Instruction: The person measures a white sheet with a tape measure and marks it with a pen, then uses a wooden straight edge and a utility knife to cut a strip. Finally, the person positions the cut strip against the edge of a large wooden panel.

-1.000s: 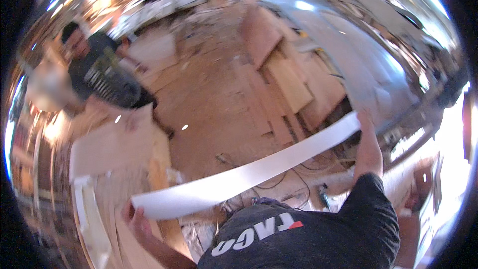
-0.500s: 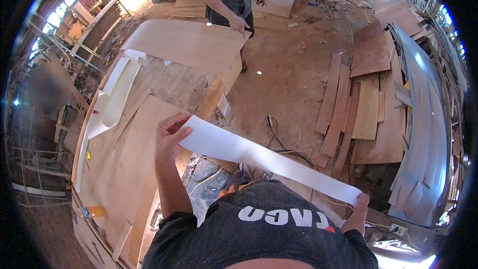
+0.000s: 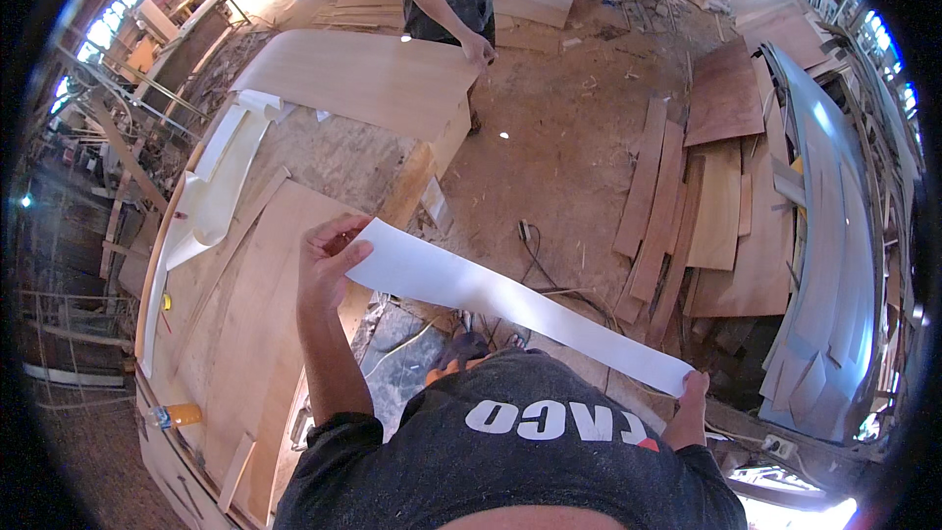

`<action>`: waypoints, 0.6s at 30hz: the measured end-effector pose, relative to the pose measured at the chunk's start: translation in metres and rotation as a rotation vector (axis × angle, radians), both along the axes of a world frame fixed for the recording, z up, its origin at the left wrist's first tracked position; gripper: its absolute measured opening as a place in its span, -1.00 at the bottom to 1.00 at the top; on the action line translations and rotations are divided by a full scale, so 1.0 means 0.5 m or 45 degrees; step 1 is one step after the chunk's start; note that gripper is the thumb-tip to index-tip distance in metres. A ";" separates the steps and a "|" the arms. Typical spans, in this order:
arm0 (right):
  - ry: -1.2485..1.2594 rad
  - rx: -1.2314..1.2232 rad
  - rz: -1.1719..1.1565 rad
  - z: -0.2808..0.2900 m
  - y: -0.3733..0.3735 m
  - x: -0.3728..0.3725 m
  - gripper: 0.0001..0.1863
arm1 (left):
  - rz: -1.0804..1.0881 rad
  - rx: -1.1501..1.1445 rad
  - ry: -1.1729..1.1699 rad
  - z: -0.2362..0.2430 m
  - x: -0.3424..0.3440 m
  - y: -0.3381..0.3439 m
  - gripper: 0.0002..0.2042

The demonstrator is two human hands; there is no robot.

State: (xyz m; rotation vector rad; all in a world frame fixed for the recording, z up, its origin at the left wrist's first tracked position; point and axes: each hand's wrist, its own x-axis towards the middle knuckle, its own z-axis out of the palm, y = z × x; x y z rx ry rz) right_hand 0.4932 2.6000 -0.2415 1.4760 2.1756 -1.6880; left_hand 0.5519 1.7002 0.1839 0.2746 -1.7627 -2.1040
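A long white strip of thin sheet [image 3: 510, 300] stretches across in front of my body, slanting down from left to right. My left hand [image 3: 334, 253] pinches its wider left end between thumb and fingers, above the plywood-topped workbench. At the far right my right hand [image 3: 694, 391] grips the strip's other end, with part of the fingers hidden. The strip hangs in the air, apart from the bench. Beneath my left arm lies a large plywood sheet [image 3: 265, 265] on the bench.
Across the bench a person [image 3: 442, 0] touches the corner of a curved wooden panel [image 3: 363, 79]. A crumpled white sheet [image 3: 221, 182] lies along the bench's left side, with an orange bottle [image 3: 177, 416] nearer. Wood boards [image 3: 721, 206] and glossy sheets [image 3: 834, 236] are stacked right. A cable [image 3: 530, 245] crosses the floor.
Both my hands have shifted slightly left with the strip, which stays stretched between them. The other person's far hand has drawn up and back, while the near one stays at the panel corner.
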 end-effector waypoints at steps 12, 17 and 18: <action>-0.214 0.191 0.314 0.019 -0.083 0.016 -0.44 | 0.067 -0.021 -0.126 0.022 0.008 0.015 -0.64; -0.154 0.214 0.273 0.047 -0.119 0.001 -0.45 | 0.083 -0.077 -0.164 0.002 0.004 -0.001 -0.63; -0.154 0.205 0.240 0.047 -0.128 0.003 -0.45 | 0.075 -0.099 -0.148 0.011 -0.003 0.000 -0.63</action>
